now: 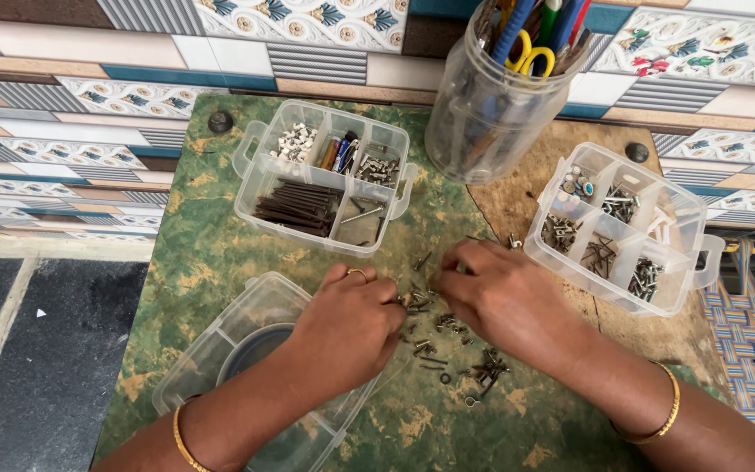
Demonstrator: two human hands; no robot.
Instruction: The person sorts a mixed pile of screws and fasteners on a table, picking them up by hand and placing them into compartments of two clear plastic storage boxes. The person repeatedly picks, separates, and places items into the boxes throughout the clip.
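- Green, worn table top (220, 262) fills the middle of the view, with some bare brown wood on its right side.
- Small metal screws and nails (447, 350) lie loose in a little pile on the table, right between the two hands and just below them.
- On the left side, the left hand (347, 328) rests palm down. Its fingers are curled and the tips touch the left edge of the pile. I cannot tell if it pinches a piece.
- A ring (356, 273) sits on one finger of that hand, and a gold bangle (183, 441) is on that wrist.
- On the other side, the right hand (504, 297) also lies palm down. Its fingers bend in toward the left hand and touch the top of the pile. I cannot tell if they hold a piece.
- Another gold bangle (661, 415) is on the right wrist.
- Under the left wrist lies a see-through plastic lid (220, 350).
- Behind the hands stands a clear box (325, 175) with small rooms. Long dark nails (299, 205) fill its front room, and white bits sit in a back one.
- To the right stands a second clear box (626, 227) with more screws in its rooms.
- At the back is a clear jar (491, 96) full of pens and scissors with yellow handles.
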